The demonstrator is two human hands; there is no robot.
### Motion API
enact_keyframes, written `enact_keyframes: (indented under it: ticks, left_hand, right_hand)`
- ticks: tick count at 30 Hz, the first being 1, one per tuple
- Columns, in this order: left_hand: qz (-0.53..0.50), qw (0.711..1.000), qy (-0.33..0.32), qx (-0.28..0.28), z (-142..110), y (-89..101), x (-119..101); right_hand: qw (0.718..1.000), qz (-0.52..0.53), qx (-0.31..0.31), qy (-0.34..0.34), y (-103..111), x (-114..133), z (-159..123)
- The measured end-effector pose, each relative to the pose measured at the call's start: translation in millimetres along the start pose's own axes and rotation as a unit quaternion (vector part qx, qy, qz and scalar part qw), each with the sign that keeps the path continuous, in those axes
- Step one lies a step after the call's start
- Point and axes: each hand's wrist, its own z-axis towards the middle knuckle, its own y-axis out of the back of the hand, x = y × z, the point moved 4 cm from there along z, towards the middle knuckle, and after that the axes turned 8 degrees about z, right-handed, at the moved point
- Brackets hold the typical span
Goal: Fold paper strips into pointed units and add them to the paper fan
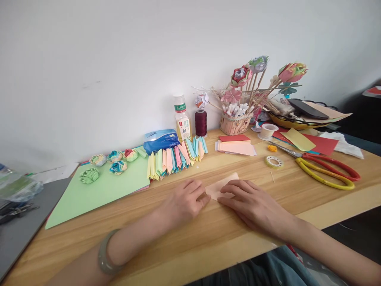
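Observation:
A small pale peach sheet of paper point(222, 186) lies on the wooden table between my two hands. My left hand point(189, 198), its fingers curled and pressed together, grips the paper's left end. My right hand point(253, 200) is bent over the right part, thumb and fingertips pinching the near edge. Its palm side is hidden, as is part of the sheet. Just beyond my hands stands a row of folded coloured paper strips point(175, 159). To the right of it is a stack of pink and red paper slips point(236, 147).
Large scissors point(327, 163) lie at right, by a tape roll point(274, 161) and a white spool point(268, 131). Paper flowers point(89, 175) rest on green sheets point(101, 202) at left. A tissue pack point(160, 140), bottle point(182, 119), maroon thread point(201, 123) and basket point(235, 124) line the wall.

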Motion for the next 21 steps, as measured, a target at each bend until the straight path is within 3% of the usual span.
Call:
enact_keyframes:
  ticks: [5,9,11,16,21]
  left_hand:
    - [0.011,0.997,0.018,0.068,-2,-1.4,1]
    - [-0.046,0.995,0.027,0.08,-7,-3.2,-3]
    - [-0.055,0.995,0.029,0.082,-8,-4.3,-3]
    - [-0.062,0.996,0.013,0.064,-5,-3.8,0]
    - [-0.071,0.997,-0.011,0.042,-4,-4.3,7]
  right_hand:
    - [0.996,0.037,0.051,-0.059,-5,20,3]
    - [0.992,0.048,0.048,-0.102,-8,23,9]
    - [0.99,0.065,0.046,-0.12,-8,16,10]
    - [0.969,0.049,-0.042,-0.239,-1,-20,14]
    - [0.96,0.067,-0.033,-0.27,-1,-34,25]
